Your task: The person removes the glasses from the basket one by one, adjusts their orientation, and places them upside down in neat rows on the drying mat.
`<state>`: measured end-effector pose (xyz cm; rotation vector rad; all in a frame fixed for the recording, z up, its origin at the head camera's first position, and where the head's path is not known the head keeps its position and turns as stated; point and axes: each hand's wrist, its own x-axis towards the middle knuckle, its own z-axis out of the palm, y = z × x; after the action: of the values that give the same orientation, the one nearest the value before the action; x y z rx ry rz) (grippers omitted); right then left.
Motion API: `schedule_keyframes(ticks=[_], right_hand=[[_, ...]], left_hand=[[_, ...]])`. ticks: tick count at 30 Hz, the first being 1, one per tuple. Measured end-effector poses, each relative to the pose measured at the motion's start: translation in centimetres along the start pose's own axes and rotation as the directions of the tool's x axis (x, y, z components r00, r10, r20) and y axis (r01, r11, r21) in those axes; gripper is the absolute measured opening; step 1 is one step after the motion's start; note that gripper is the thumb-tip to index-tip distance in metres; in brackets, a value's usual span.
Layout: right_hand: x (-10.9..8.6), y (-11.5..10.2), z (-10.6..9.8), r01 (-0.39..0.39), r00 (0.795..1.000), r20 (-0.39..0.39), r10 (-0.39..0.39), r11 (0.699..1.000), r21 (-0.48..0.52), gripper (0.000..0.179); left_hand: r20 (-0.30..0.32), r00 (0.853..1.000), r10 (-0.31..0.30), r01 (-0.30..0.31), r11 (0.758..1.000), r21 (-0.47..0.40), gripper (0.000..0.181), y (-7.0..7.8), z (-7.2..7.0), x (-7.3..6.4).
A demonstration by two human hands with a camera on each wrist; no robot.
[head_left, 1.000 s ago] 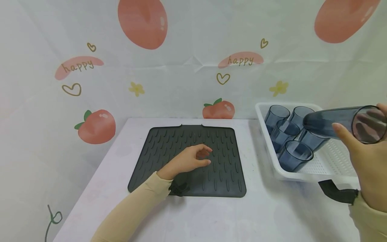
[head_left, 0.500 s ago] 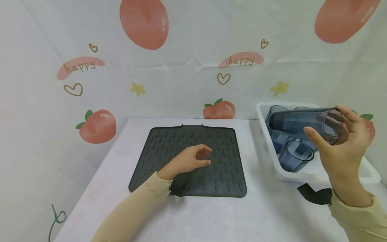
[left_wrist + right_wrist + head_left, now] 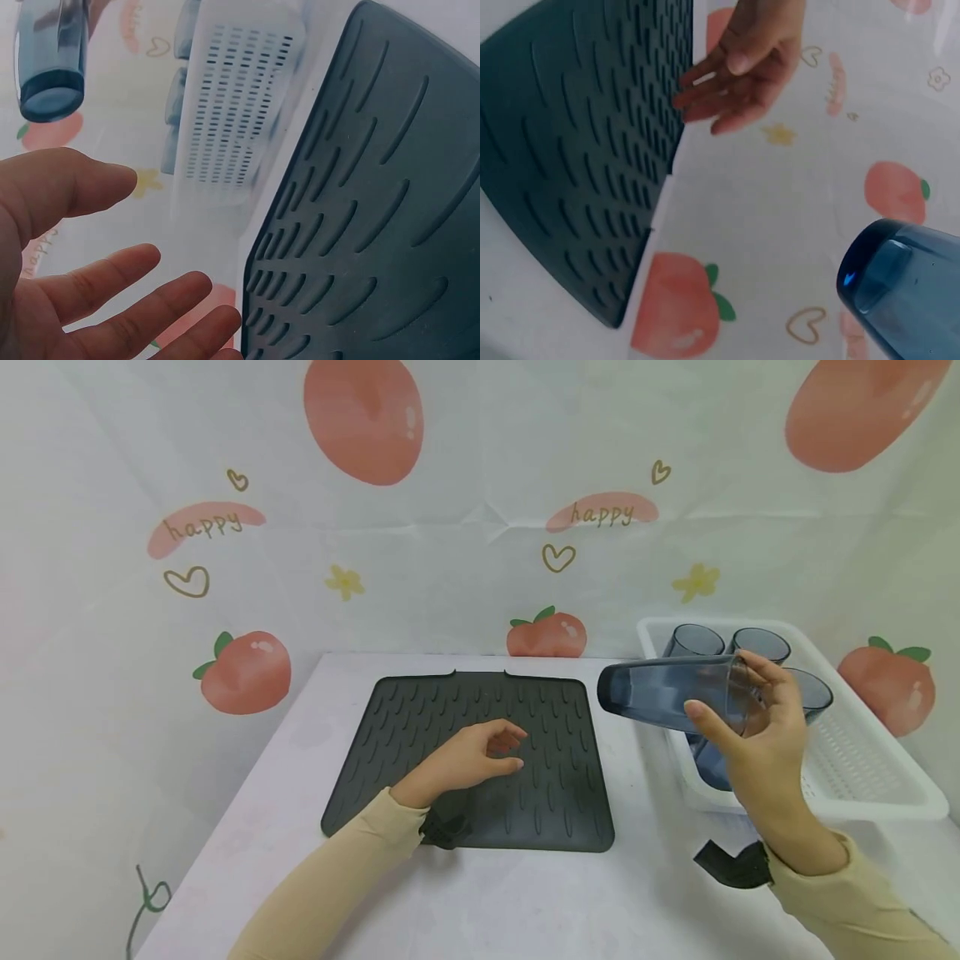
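A blue translucent drinking glass (image 3: 663,692) lies sideways in the air, its thick base pointing left. My right hand (image 3: 768,760) grips it near the rim, thumb in front and fingers behind. In the right wrist view only the base end of the glass (image 3: 907,292) shows. Over the black ridged mat (image 3: 555,810) hovers my left hand (image 3: 468,756), fingers loosely bent and holding nothing. The left wrist view shows its thumb and fingers (image 3: 112,277) spread apart. Behind the held glass, several similar glasses (image 3: 761,643) stand in a white basket (image 3: 885,806), some partly hidden.
The white perforated basket stands at the table's right, its glasses grouped on the left side. A strip of white table (image 3: 637,877) separates it from the mat. A printed cloth backdrop (image 3: 450,568) rises behind the table's far edge.
My right hand has carried the glass leftward from above the basket's right side to its left edge, slightly lower. The left hand has stayed in place.
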<state>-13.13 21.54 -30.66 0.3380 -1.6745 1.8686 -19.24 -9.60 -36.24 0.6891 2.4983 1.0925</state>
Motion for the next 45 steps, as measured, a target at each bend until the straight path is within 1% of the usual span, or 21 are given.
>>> schedule_keyframes(ticks=[4,7,10,13,15,16,20,25,29,33,35,36,39,42,45], right_hand=[[-0.6,0.4,0.8,-0.060,0.998,0.020,0.062,0.996,-0.067,0.069],[-1.0,0.6,1.3,-0.086,0.995,0.034,0.090,0.991,-0.101,0.070],[-1.3,0.9,1.8,-0.104,0.993,0.052,0.111,0.987,-0.121,0.070],[-1.7,1.2,2.2,-0.121,0.988,0.074,0.132,0.984,-0.133,0.069],[-2.0,1.4,2.5,-0.134,0.985,0.089,0.145,0.983,-0.122,0.069],[-2.1,1.6,2.6,-0.138,0.984,0.095,0.149,0.984,-0.109,0.069],[-2.6,2.2,3.1,-0.144,0.982,0.114,0.150,0.988,-0.060,0.066],[-3.1,2.9,3.5,-0.155,0.977,0.147,0.157,0.988,-0.027,0.066],[-3.4,3.2,3.9,-0.176,0.969,0.166,0.180,0.984,-0.036,0.065],[-3.7,3.3,4.3,-0.199,0.960,0.187,0.209,0.977,-0.072,0.062],[-3.8,3.3,4.4,-0.207,0.955,0.198,0.220,0.975,-0.083,0.061],[-3.9,3.3,4.5,-0.212,0.953,0.201,0.225,0.974,-0.084,0.061],[-4.0,3.4,4.6,-0.220,0.952,0.201,0.230,0.973,-0.069,0.061],[-4.1,3.7,4.7,-0.222,0.954,0.196,0.225,0.974,-0.040,0.060],[-4.2,3.9,4.8,-0.214,0.957,0.198,0.211,0.977,-0.007,0.060]], left_hand=[[-0.003,1.000,-0.001,0.001,1.000,-0.004,0.044,0.0,0.0,-0.1],[-0.007,1.000,-0.002,0.002,1.000,-0.015,0.045,0.0,-0.1,-0.1],[-0.013,1.000,-0.004,0.003,0.998,-0.062,0.050,0.1,-0.1,0.0],[-0.030,0.999,0.021,-0.024,0.993,-0.115,0.061,0.1,-0.1,0.0],[-0.044,0.998,0.048,-0.054,0.987,-0.150,0.068,0.2,-0.2,0.1],[-0.053,0.996,0.071,-0.079,0.984,-0.160,0.071,0.4,-0.2,0.1],[-0.097,0.983,0.155,-0.172,0.964,-0.200,0.076,1.0,-0.2,0.2],[-0.136,0.952,0.274,-0.300,0.927,-0.227,0.077,1.5,-0.1,0.6],[-0.134,0.929,0.346,-0.370,0.893,-0.258,0.077,2.0,-0.2,0.8],[-0.108,0.912,0.396,-0.410,0.864,-0.292,0.079,2.4,-0.2,0.9],[-0.093,0.905,0.414,-0.422,0.855,-0.302,0.080,2.4,-0.1,0.9],[-0.088,0.903,0.419,-0.426,0.854,-0.300,0.081,2.4,0.0,1.0],[-0.079,0.903,0.423,-0.426,0.852,-0.303,0.082,2.2,0.2,1.1],[-0.075,0.906,0.416,-0.417,0.853,-0.315,0.081,2.0,0.4,1.1],[-0.069,0.905,0.419,-0.415,0.837,-0.356,0.081,1.9,0.6,1.2]])
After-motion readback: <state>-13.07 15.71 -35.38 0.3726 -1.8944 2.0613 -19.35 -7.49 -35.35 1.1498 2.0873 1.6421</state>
